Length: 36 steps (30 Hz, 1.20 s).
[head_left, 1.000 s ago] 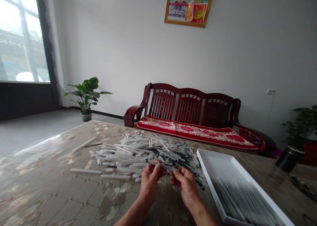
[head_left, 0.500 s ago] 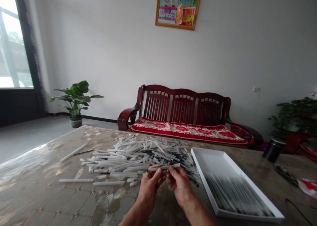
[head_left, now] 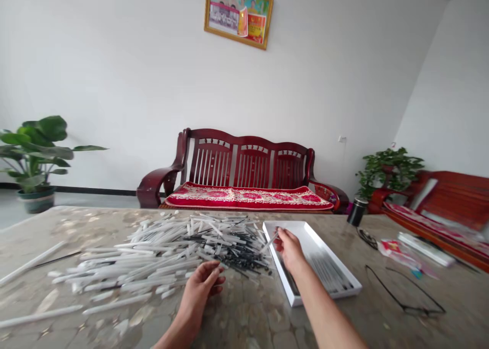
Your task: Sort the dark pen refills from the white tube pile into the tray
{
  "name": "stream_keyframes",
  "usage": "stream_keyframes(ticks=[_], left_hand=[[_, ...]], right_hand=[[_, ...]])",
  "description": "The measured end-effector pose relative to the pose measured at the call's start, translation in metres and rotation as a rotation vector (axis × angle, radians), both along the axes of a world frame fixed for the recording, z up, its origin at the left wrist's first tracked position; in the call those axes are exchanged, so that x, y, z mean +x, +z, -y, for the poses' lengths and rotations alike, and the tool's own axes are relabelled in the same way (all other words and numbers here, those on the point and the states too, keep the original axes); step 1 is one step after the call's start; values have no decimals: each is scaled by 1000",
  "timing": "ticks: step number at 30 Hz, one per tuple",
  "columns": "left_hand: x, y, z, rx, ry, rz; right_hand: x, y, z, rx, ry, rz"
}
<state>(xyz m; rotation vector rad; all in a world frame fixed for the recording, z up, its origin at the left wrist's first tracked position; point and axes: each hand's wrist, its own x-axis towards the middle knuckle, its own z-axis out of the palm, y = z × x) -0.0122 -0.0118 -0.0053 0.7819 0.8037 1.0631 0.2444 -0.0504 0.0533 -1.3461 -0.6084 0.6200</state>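
My right hand (head_left: 289,247) is over the left side of a shallow white box lid (head_left: 292,294), pinching a slim pen (head_left: 269,242) with a translucent white barrel. The pen tilts, with its lower end pointing left past the box's edge. Inside the box lie several similar pens (head_left: 330,270) side by side. My left hand (head_left: 204,285) rests at the near edge of the heap, fingers loosely curled and apart, with nothing seen in it. The heap holds many white pen barrels (head_left: 133,261) and, on its right, dark thin pen parts (head_left: 244,254).
Eyeglasses (head_left: 412,300), a plastic packet (head_left: 401,252), a black cable (head_left: 367,237) and a dark cylinder (head_left: 357,211) are on the patterned table (head_left: 153,326) to the right. Loose white tubes (head_left: 32,262) lie at the left. A wooden bench (head_left: 248,160) stands behind.
Both hands were together at the heap holding a pen. The right hand has carried it right, over the box; the left has let go and stayed by the heap. The view has turned right.
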Motion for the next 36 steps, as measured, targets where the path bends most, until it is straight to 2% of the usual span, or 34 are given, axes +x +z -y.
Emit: stream_keyframes(ticks=[5, 8, 13, 18, 22, 26, 28, 33, 36], left_hand=[[2, 0, -3, -8, 17, -17], [3, 1, -4, -11, 10, -37], [-2, 2, -7, -3, 7, -77], [-8, 4, -12, 12, 81, -110], [-10, 6, -15, 69, 201, -107], [-13, 9, -17, 117, 400, -50], [-15, 9, -19, 124, 481, -38], [-15, 6, -23, 54, 573, 20], [-14, 3, -23, 2, 567, 54]], right_hand=[[71, 15, 35, -270, -14, 310], [95, 14, 45, -502, 27, 500], [94, -4, 51, -772, 101, 757], [81, -17, 54, -907, 143, 887], [77, -13, 58, -985, 167, 959], [68, 2, 59, -991, 158, 1125], [54, 9, 52, -952, 154, 1204], [-27, 9, 17, -667, 303, 1333], [-81, -2, -8, -593, 375, 1390]])
